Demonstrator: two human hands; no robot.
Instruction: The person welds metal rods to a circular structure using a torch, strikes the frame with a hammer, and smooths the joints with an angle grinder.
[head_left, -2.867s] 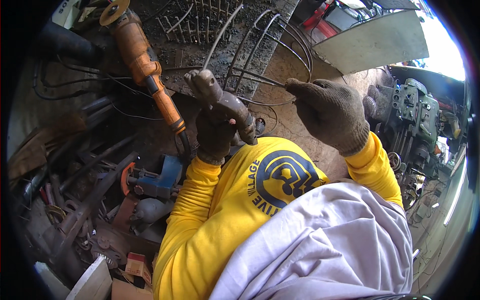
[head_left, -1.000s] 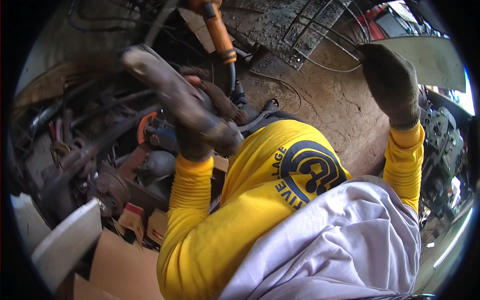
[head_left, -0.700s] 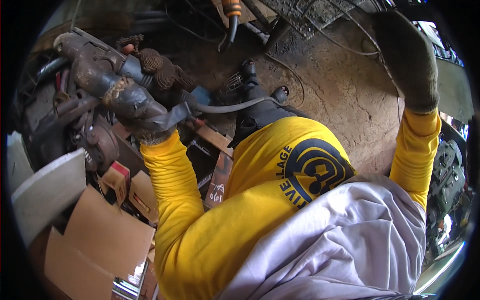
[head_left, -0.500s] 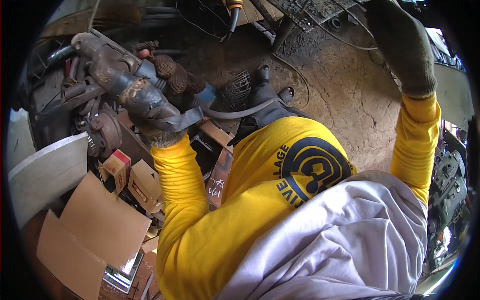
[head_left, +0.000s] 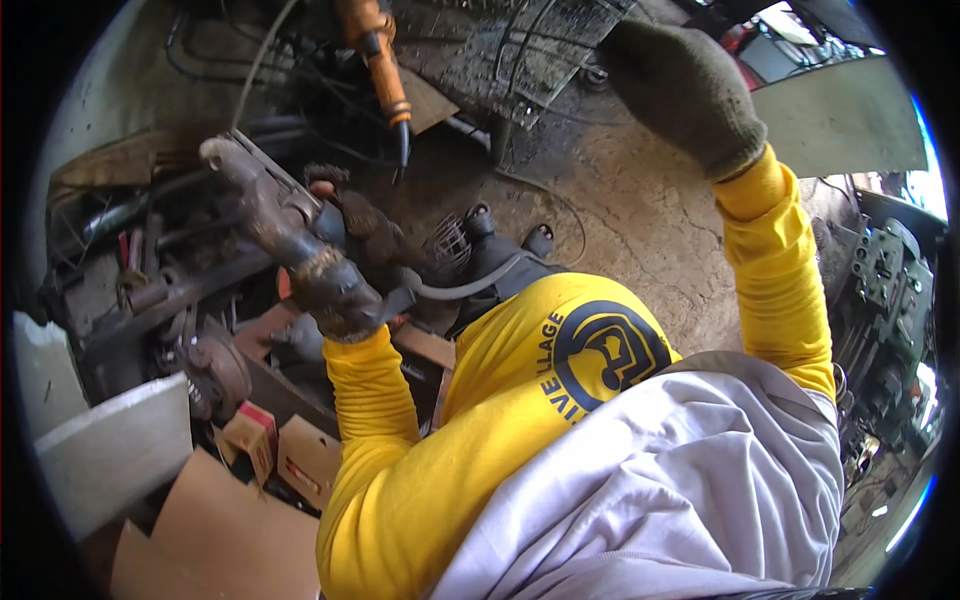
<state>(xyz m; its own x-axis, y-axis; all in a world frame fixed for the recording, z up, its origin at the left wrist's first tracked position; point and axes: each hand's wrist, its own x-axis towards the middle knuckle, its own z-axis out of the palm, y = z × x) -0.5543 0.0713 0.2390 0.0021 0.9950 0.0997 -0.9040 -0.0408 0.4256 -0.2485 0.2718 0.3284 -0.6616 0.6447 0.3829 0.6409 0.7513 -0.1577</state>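
Observation:
My left hand [head_left: 348, 300], in a worn dark work glove, is at the left, closed round a welding electrode holder [head_left: 235, 170]. The holder is brown, scuffed metal. A thin rod [head_left: 262, 62] rises from its jaw toward the upper edge. From near my wrist a thick grey cable [head_left: 470, 291] bends over my lap. My right hand [head_left: 690, 98], in a brown knit glove, is raised at the upper right. Its fingers point up and left into dark shadow, so their pose is unclear. I can make out nothing in them.
An orange corded power tool [head_left: 375, 65] stands beyond my left hand, near a dark metal worktable [head_left: 480, 60]. Metal scrap, a round hub [head_left: 220, 365] and cardboard boxes [head_left: 235, 530] crowd the left. Cracked floor [head_left: 640, 200] lies ahead, machinery [head_left: 888, 275] at the right.
My right hand has moved left and slightly down in the picture. The left hand with the electrode holder sits lower and a little rightward. The view has shifted, bringing more of the orange tool in.

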